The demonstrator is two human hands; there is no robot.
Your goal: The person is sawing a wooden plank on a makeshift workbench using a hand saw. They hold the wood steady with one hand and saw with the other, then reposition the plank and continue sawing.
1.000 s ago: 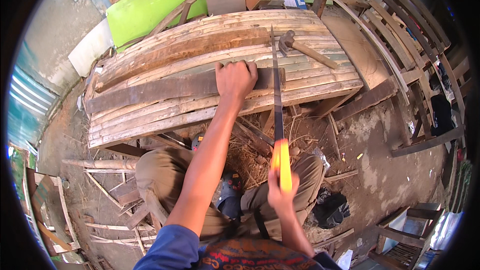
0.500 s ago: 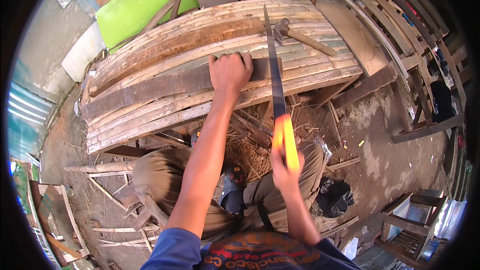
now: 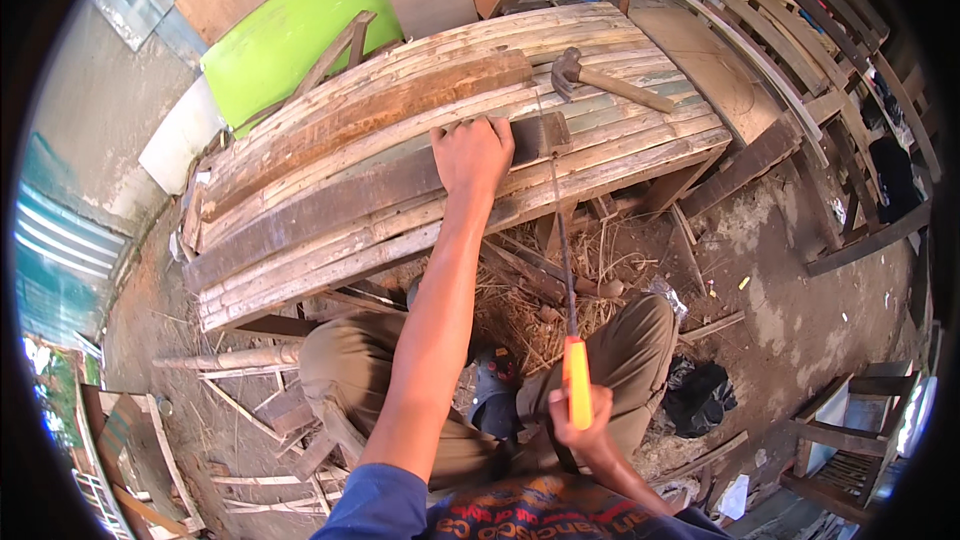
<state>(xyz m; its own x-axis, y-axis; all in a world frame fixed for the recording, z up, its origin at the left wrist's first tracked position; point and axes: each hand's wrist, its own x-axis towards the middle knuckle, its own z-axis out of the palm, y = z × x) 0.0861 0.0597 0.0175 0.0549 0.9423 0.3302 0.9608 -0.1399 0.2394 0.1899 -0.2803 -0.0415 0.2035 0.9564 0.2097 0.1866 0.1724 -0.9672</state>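
Note:
A dark wooden board (image 3: 330, 202) lies across a slatted bamboo bench (image 3: 650, 155) in front of me. My left hand (image 3: 474, 154) is closed over the board near its right end, knuckles up, fingertips curled out of sight at the far edge. Lower down, my right hand (image 3: 584, 420) grips the orange-yellow handle of a handsaw (image 3: 577, 368). Its thin blade runs away from me across the board, just right of my left hand and close to the board's end. A claw hammer (image 3: 615, 86) with a wooden handle rests beyond the saw.
Another brown board (image 3: 365, 118) lies farther back on the bench. Wood scraps (image 3: 250, 418) litter the ground at left, and a black plastic bag (image 3: 700, 395) sits right of my knee. Stacked timber frames (image 3: 790, 35) stand at far right, a green panel (image 3: 290, 35) behind.
My right hand has pulled the saw back toward me, and the blade now lies lower across the board. The left hand keeps its hold on the board. The whole view has shifted slightly.

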